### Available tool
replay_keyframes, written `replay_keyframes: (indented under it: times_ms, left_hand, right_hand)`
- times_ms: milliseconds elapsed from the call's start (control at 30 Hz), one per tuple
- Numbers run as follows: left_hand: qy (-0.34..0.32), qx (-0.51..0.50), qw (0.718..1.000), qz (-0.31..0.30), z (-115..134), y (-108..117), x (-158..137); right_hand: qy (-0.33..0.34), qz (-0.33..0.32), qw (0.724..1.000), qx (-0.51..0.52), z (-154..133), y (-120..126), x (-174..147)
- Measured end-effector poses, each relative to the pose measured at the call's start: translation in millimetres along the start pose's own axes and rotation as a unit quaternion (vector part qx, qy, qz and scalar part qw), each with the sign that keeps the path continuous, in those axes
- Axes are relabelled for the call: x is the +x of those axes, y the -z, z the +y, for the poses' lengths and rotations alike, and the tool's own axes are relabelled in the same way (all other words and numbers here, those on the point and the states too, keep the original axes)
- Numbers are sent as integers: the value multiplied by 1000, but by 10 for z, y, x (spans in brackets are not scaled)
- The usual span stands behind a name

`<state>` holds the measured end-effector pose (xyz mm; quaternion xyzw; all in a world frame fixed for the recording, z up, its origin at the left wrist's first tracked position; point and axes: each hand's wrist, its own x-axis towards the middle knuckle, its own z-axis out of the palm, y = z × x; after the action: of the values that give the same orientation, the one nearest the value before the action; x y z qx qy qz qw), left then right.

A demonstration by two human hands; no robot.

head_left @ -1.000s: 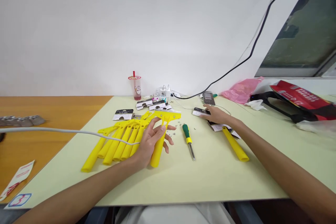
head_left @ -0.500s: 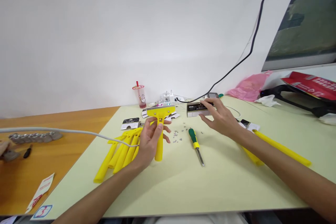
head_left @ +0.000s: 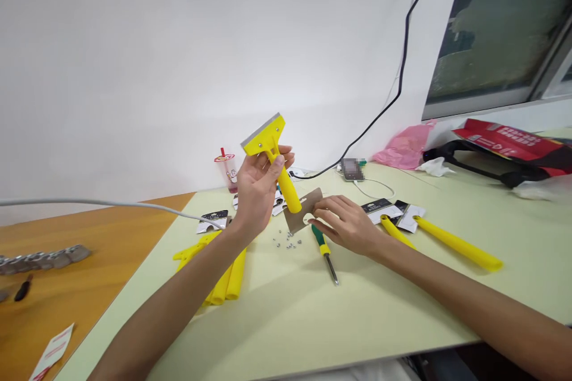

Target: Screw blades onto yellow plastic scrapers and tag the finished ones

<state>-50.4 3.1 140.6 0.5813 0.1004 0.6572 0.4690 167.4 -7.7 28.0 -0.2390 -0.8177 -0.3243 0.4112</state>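
My left hand [head_left: 257,193] grips a yellow scraper [head_left: 289,191] by its handle, raised and tilted. A metal blade edge runs along its top, with two screws in the head. Closed on a grey-brown card sleeve [head_left: 295,217] with a hang hole is my right hand [head_left: 348,223], just below the scraper's handle end. A screwdriver [head_left: 329,262] with a green and yellow handle lies under that hand. Several small screws [head_left: 289,244] are scattered left of it. More yellow scrapers [head_left: 236,277] lie beneath my left forearm, partly hidden.
On the right lie yellow scrapers [head_left: 460,244] with black and white card sleeves on their heads. A drink cup [head_left: 227,174] and a plugged-in phone [head_left: 353,171] stand toward the wall. A grey cable [head_left: 111,205] crosses the left; a black cable [head_left: 404,53] hangs on the right.
My left hand has lifted the scraper, which now tilts. My right hand has brought the card sleeve left and down, close to the scraper's handle end. The view has shifted slightly right.
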Motion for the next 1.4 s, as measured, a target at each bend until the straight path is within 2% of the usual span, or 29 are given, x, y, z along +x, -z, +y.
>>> replay_keyframes:
  times_ms: [200, 400, 633, 800, 967, 1200, 1400]
  left_hand:
    - [58, -6, 997, -41, -171, -27, -52]
    - [58, -2, 997, -47, -197, -4, -47]
    - [123, -34, 990, -67, -347, 72, -31]
    - [153, -20, 983, -95, -323, 156, 31]
    - [153, 12, 978, -141, -246, 222, 90]
    - [178, 104, 958, -201, -143, 264, 92]
    - [198, 136, 946, -218, -112, 202, 54]
  right_hand:
    - [-3, -1, 1000, -5, -38, 13, -58]
    - [-3, 1, 1000, 1, -99, 8, -66]
    - [7, -9, 1000, 13, -136, 14, -99]
    - [0, 3, 1000, 31, -171, 2, -99]
    - [-8, 15, 998, 54, -217, 40, -63]
    - [-67, 45, 993, 89, -224, 44, -57]
    - [-150, 97, 975, 132, -224, 67, -40]
